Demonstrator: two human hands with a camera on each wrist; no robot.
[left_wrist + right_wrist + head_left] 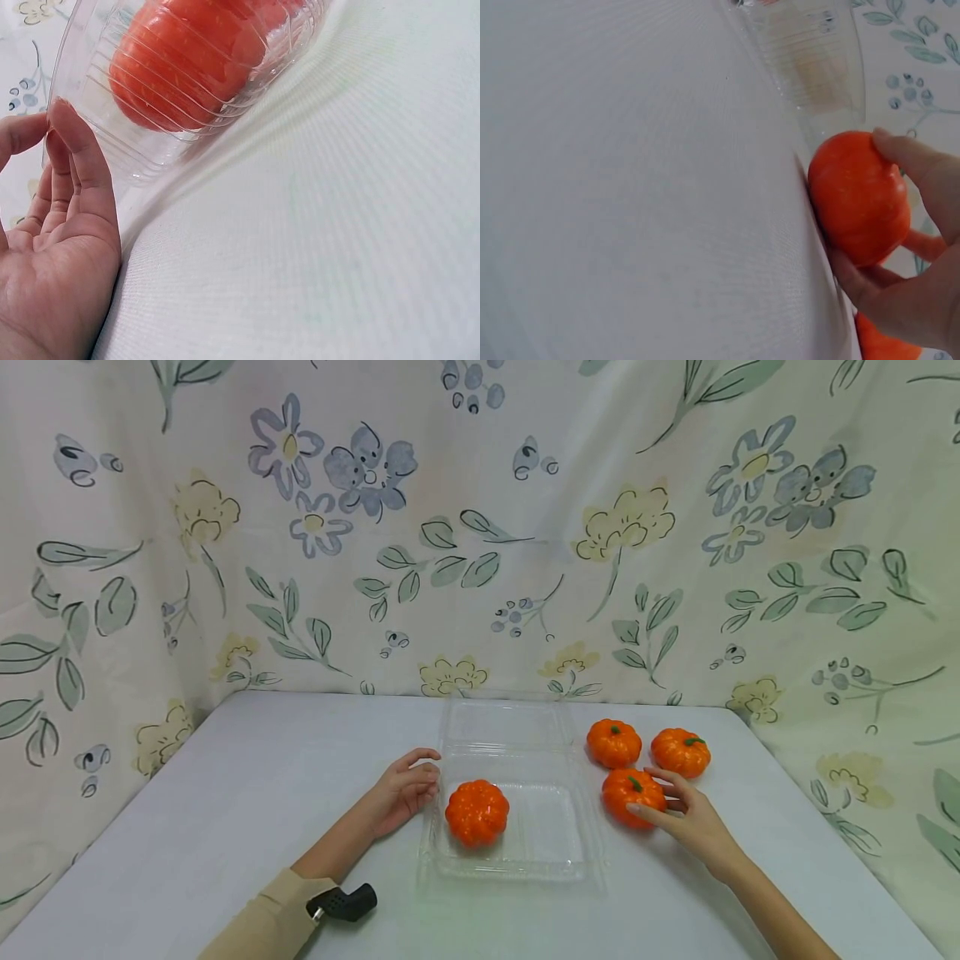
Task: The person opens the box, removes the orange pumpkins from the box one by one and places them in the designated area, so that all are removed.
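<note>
A clear plastic clamshell container [525, 870] lies with its lid folded back, and one small orange pumpkin [477, 813] sits in its left part. My left hand [409, 792] is at the container's left side; in the left wrist view, thumb and fingertip pinch the container's rim [63, 82]. To the right of the container, my right hand [693, 822] grips another orange pumpkin [628, 798] with a green stem. The thumb and fingers of the right hand lie on opposite sides of this pumpkin [859, 196], which is at the table surface.
Two more orange pumpkins, one nearer the container [613, 743] and one farther right [681, 752], stand behind the gripped one. Everything rests on a white table [247, 802]. A floral curtain [480, 527] hangs along its back and sides.
</note>
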